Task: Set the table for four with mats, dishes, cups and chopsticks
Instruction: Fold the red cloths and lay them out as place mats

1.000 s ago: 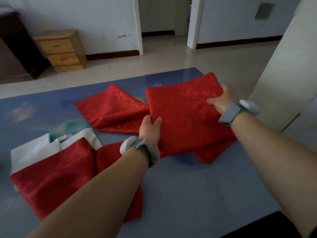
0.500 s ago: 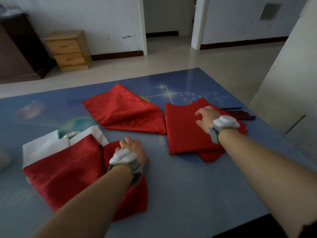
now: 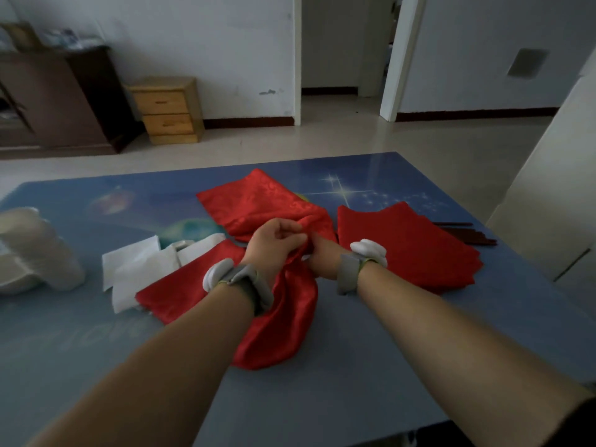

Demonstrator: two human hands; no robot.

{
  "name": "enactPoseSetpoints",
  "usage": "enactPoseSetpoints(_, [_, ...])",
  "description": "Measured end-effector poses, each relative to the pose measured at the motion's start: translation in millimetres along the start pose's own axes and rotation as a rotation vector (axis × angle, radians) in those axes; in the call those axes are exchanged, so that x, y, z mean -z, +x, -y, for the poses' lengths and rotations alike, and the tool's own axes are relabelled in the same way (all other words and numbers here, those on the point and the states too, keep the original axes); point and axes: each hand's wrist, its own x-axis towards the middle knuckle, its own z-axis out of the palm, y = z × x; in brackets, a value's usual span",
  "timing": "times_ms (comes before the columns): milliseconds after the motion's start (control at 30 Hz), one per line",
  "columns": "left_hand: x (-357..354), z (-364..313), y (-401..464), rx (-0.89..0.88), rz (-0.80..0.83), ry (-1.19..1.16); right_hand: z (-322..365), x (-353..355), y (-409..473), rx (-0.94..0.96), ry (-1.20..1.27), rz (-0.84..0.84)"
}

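Both hands are working the same bunched red mat (image 3: 280, 321) in the middle of the blue surface (image 3: 354, 382). The left hand (image 3: 274, 245) and right hand (image 3: 322, 256) are pinching its top edge, fingers curled tight around the cloth, so it's hanging crumpled below the wrists. I'd be sliding the hands apart along that edge to find the corners, then lifting and laying it flat in a free spot. Two other mats, the far mat (image 3: 264, 203) and the right mat (image 3: 406, 243), are lying near, with chopsticks (image 3: 471, 235) just beyond, so watch the drag.
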Motion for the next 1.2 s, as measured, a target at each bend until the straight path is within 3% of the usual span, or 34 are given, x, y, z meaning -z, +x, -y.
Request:
enactPoseSetpoints(100, [1,-20,-7,-0.03,0.034,-0.22,11,11,-4,0.019,0.075,-0.057])
enactPoseSetpoints(267, [13,-54,-14,-0.08,-0.056,-0.403,30,37,-19,0.114,0.249,-0.173])
enactPoseSetpoints(400, [26,-74,-14,-0.145,-0.209,-0.398,49,62,-24,0.186,0.335,-0.387])
enactPoseSetpoints(500, [33,-84,-15,-0.167,-0.195,-0.357,68,75,-29,0.248,0.302,-0.472])
enactPoseSetpoints(600, [33,-91,-17,-0.182,-0.093,-0.16,86,83,-29,0.324,0.226,-0.597])
enactPoseSetpoints(800, [33,-108,-23,-0.297,-0.068,0.546,109,77,-25,0.433,0.002,-0.645])
enactPoseSetpoints(867, [35,-110,-21,-0.337,-0.083,0.649,113,77,-29,0.391,0.044,-0.619])
enactPoseSetpoints(967, [39,-114,-18,-0.441,-0.113,0.578,115,76,-40,0.296,0.104,-0.328])
enactPoseSetpoints(1034, [39,-117,-19,-0.442,-0.074,0.503,118,73,-45,0.221,-0.288,-0.148])
enactPoseSetpoints(1100, [36,-117,-20,-0.432,-0.026,0.53,123,71,-44,0.148,-0.602,-0.107])
enactPoseSetpoints(1200, [35,-111,-20,-0.461,-0.031,0.598,125,80,-41,0.145,-0.573,-0.16])
